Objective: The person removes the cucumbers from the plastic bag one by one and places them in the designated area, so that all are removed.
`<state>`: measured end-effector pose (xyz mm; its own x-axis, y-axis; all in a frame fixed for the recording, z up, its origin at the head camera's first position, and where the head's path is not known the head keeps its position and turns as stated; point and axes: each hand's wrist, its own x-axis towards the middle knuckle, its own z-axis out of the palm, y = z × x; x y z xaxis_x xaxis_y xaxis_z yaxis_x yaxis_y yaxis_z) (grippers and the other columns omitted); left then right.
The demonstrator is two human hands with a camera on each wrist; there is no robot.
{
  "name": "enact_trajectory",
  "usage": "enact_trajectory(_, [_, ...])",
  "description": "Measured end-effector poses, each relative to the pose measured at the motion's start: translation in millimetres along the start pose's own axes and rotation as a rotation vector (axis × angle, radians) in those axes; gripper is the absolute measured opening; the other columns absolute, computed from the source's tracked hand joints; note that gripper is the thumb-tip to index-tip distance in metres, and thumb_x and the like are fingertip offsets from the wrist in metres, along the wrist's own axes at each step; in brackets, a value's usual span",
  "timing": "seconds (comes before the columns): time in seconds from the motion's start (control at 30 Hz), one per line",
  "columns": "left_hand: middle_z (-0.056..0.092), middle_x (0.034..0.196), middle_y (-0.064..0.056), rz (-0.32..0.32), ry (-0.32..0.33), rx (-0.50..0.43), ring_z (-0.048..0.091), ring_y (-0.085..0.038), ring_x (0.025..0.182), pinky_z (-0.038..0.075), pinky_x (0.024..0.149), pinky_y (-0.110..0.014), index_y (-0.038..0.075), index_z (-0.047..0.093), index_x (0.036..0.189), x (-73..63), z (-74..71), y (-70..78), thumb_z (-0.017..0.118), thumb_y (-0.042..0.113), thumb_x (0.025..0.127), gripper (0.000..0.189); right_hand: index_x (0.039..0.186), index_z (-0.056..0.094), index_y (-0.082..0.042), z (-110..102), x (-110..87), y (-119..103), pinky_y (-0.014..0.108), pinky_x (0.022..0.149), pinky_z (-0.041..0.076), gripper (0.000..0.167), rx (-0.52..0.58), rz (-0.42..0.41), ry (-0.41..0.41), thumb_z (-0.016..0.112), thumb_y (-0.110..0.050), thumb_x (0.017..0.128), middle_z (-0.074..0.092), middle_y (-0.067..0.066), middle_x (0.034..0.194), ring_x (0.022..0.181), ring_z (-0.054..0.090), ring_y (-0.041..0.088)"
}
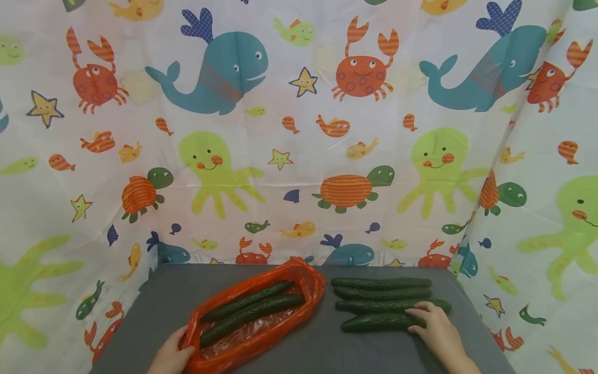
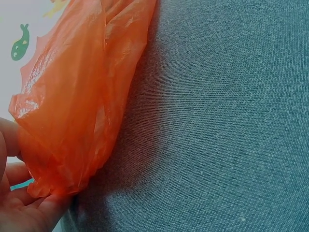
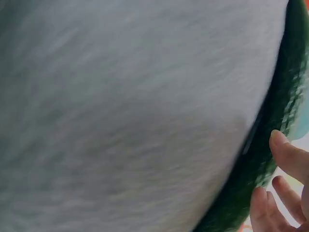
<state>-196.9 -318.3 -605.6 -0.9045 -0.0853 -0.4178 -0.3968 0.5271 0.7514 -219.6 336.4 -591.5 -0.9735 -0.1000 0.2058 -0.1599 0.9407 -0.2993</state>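
An orange plastic bag (image 1: 261,347) lies slantwise on the table with its side rolled open and two cucumbers (image 1: 252,315) inside. At its near left end my left hand (image 1: 172,354) grips the bag's edge; the left wrist view shows the fingers and thumb on the crumpled plastic (image 2: 82,106). Right of the bag, several dark green cucumbers (image 1: 380,283) lie side by side in a row. My right hand (image 1: 436,330) holds the nearest cucumber (image 1: 374,323) by its right end, thumb on the near side. In the right wrist view its fingertips touch the cucumber (image 3: 289,63).
A grey cloth-covered table (image 1: 322,348) carries everything. Behind it and on both sides hangs a white curtain (image 1: 299,208) printed with sea animals.
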Motion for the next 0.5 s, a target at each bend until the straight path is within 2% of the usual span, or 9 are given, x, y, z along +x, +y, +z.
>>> enact_trajectory(0.17, [0.052,0.134,-0.037,0.006,0.012,-0.009,0.066,-0.043,0.103,0.058,0.077,-0.051,-0.013,0.034,0.148,-3.7,-1.5,4.2,0.062,0.011,0.092,0.066,0.116,0.077,-0.019,-6,10.9,-21,0.049,0.078,0.057,0.043,0.110,-0.039,0.013,0.087,-0.022,0.074,0.068,0.004,0.117,0.105,0.066,0.031])
enact_trajectory(0.27, [0.052,0.134,-0.038,0.007,0.027,-0.006,0.065,-0.044,0.104,0.058,0.078,-0.051,-0.013,0.035,0.148,-4.9,-1.1,4.6,0.062,0.010,0.092,0.067,0.115,0.077,-0.017,-10,17.5,-41,0.044,0.079,0.058,0.041,0.200,-0.096,0.051,0.087,-0.020,0.075,0.070,0.000,0.113,0.102,0.068,0.028])
enact_trajectory(0.4, [0.054,0.134,-0.037,0.014,0.041,-0.002,0.066,-0.043,0.104,0.058,0.078,-0.050,-0.013,0.036,0.148,-3.4,0.4,3.2,0.063,0.011,0.091,0.067,0.102,0.079,-0.014,-9,25.2,-70,0.027,0.067,0.058,0.030,0.335,-0.226,0.154,0.088,-0.014,0.072,0.072,-0.001,0.105,0.092,0.071,0.022])
enact_trajectory(0.5, [0.056,0.132,-0.035,0.016,0.042,-0.003,0.067,-0.040,0.103,0.058,0.077,-0.049,-0.013,0.037,0.148,-1.3,0.6,1.7,0.062,0.011,0.090,0.067,0.094,0.078,-0.016,-6,33.1,-91,0.020,0.060,0.055,0.024,0.420,-0.318,0.193,0.087,-0.012,0.072,0.072,0.002,0.102,0.087,0.071,0.020])
